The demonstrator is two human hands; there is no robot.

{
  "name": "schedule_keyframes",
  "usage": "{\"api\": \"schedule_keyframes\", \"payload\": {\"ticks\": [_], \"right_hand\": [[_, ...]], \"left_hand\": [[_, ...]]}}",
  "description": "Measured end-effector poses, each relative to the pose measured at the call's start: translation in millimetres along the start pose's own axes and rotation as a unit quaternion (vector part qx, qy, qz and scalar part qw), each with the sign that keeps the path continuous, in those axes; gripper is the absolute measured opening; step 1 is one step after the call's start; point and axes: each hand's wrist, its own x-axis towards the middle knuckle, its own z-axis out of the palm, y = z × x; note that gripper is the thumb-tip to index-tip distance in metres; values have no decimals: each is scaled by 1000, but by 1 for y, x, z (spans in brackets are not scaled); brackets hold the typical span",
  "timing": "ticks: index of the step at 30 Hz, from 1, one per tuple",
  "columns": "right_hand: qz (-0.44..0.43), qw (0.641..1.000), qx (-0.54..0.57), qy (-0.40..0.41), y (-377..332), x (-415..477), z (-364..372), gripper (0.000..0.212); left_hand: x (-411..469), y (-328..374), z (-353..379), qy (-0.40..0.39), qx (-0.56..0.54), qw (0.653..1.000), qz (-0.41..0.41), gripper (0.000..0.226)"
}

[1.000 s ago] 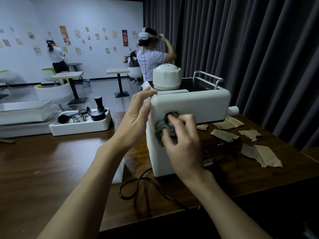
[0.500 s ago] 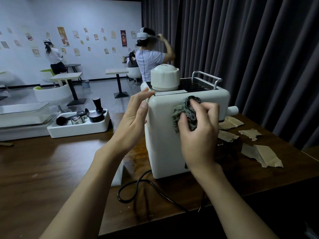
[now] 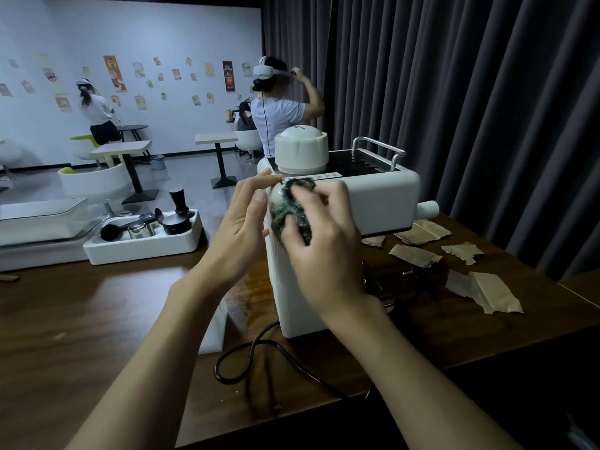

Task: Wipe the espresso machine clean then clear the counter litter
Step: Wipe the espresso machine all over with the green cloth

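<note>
A white espresso machine (image 3: pixel 383 203) stands on the dark wooden counter (image 3: pixel 97 319), its back panel facing me. My right hand (image 3: pixel 321 235) grips a dark grey-green cloth (image 3: pixel 289 206) and presses it against the upper left corner of that panel. My left hand (image 3: pixel 243 225) rests flat against the machine's left edge, fingers straight, steadying it. Several torn pieces of brown paper (image 3: pixel 483 290) lie on the counter to the right of the machine.
The machine's black power cord (image 3: pixel 246 362) loops on the counter in front of it. A white tray (image 3: pixel 143 245) with a tamper and small cups sits at the left. Dark curtains hang behind. People with headsets stand among tables in the background.
My right hand has slid the cloth leftward across the top of the back panel, from its middle to the upper left corner. My left hand has stayed on the machine's left edge.
</note>
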Motion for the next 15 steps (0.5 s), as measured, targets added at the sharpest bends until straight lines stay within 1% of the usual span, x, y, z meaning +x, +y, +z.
{"api": "schedule_keyframes", "payload": {"ticks": [2,4,7,8,10,12,15], "right_hand": [[-29,999,-12,-35,7,3,-6,34],[-17,999,-20,-30,20,6,-15,35],[49,998,-29,26,51,10,-36,36],[84,995,-29,46,63,13,-44,36],[149,985,-32,77,82,16,-60,36],[177,978,-35,103,92,16,-66,36],[185,974,-32,125,86,9,-57,35]], "left_hand": [[0,1,0,1,12,1000,0,29],[0,2,-2,-1,29,1000,-3,27],[2,7,-4,-12,66,998,-2,17],[4,11,-4,-15,88,996,0,17],[8,17,-2,-9,143,990,9,26],[11,20,1,7,183,983,14,35],[12,20,5,21,187,982,18,38]]}}
